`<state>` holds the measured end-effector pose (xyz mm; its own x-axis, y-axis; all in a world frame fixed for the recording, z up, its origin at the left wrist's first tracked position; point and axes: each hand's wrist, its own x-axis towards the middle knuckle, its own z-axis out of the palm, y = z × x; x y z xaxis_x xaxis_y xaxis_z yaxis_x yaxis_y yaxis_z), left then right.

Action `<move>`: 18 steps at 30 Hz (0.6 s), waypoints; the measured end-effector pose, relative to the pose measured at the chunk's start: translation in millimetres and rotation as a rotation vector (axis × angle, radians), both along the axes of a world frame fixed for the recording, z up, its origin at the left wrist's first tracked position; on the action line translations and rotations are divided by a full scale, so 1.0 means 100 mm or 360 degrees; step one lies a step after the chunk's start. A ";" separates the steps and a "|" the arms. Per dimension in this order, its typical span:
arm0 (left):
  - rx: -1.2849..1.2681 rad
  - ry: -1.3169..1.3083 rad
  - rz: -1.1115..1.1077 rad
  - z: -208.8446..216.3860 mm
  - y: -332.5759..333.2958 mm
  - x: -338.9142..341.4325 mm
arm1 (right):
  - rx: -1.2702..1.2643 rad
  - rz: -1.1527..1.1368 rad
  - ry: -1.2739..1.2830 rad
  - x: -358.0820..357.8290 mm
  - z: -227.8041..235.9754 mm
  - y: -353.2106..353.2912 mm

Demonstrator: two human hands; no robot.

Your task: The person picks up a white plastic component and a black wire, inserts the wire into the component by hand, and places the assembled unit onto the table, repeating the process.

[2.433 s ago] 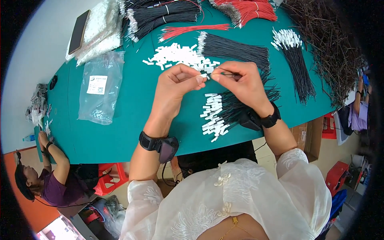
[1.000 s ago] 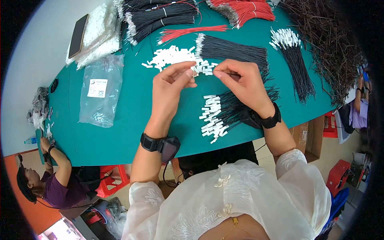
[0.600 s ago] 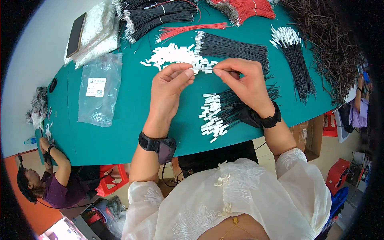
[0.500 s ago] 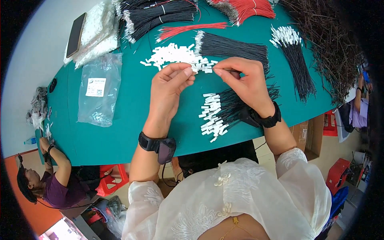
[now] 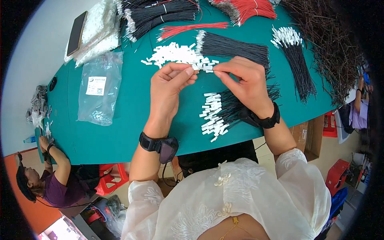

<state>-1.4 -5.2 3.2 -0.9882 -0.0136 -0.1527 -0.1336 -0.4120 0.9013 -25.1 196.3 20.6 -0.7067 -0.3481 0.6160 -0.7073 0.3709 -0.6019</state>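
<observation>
My left hand (image 5: 172,82) is closed in a pinch, with a small white connector housing (image 5: 195,68) at the thumb and fingertip, partly hidden. Facing it, my right hand (image 5: 244,78) pinches what looks like a thin black wire, mostly covered by the fingers. Just beyond the fingertips lies a heap of loose white connector housings (image 5: 172,54). Under my right wrist is a spread of black wires with white housings on their ends (image 5: 212,116). A bundle of black wires (image 5: 236,46) lies behind my right hand.
On the green table (image 5: 136,140) are red wires (image 5: 196,29), black wire bundles (image 5: 160,14), a red bundle (image 5: 248,10), another housed bundle (image 5: 294,60) and dark tangled strands (image 5: 324,40). At left lie a clear bag (image 5: 100,90) and a phone (image 5: 77,34). A co-worker (image 5: 60,180) sits at left.
My right hand has tilted slightly, and the dark wire seen between its fingers before is now hidden. My left hand holds nearly the same place. The whole view has shifted slightly.
</observation>
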 end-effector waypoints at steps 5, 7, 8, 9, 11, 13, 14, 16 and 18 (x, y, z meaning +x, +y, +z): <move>-0.0027 0.0025 -0.0011 0.00 0.01 0.01 | 0.0004 0.0013 0.0033 0.00 0.00 0.01; -0.0026 0.0027 -0.0024 0.00 0.00 0.01 | 0.0008 0.0015 0.0038 0.00 0.01 0.01; -0.0022 0.0028 -0.0035 -0.01 -0.01 0.01 | 0.0003 0.0011 0.0031 0.00 0.01 0.01; -0.0018 0.0029 -0.0046 -0.01 -0.02 0.00 | -0.0001 0.0007 0.0025 0.00 0.01 0.01; 0.0007 0.0043 -0.0036 0.00 -0.01 0.01 | -0.0006 0.0004 0.0020 0.00 0.01 0.01; 0.0056 0.0071 -0.0018 0.01 0.01 0.01 | -0.0001 -0.0003 0.0022 0.01 0.02 0.01; 0.0055 0.0072 -0.0017 0.00 0.00 0.01 | 0.0001 -0.0006 0.0022 0.01 0.02 0.01; -0.0028 0.0148 0.0011 -0.03 -0.01 0.00 | -0.0005 -0.0004 0.0030 0.01 0.03 0.01; -0.0070 0.0186 0.0024 -0.03 -0.01 0.00 | -0.0016 -0.0003 0.0045 0.00 0.02 0.01</move>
<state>-1.4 -5.9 0.4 -0.9988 -0.0324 -0.0356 -0.0209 -0.3729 0.9276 -24.9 197.1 23.1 -0.6897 -0.3407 0.6389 -0.7233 0.3662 -0.5855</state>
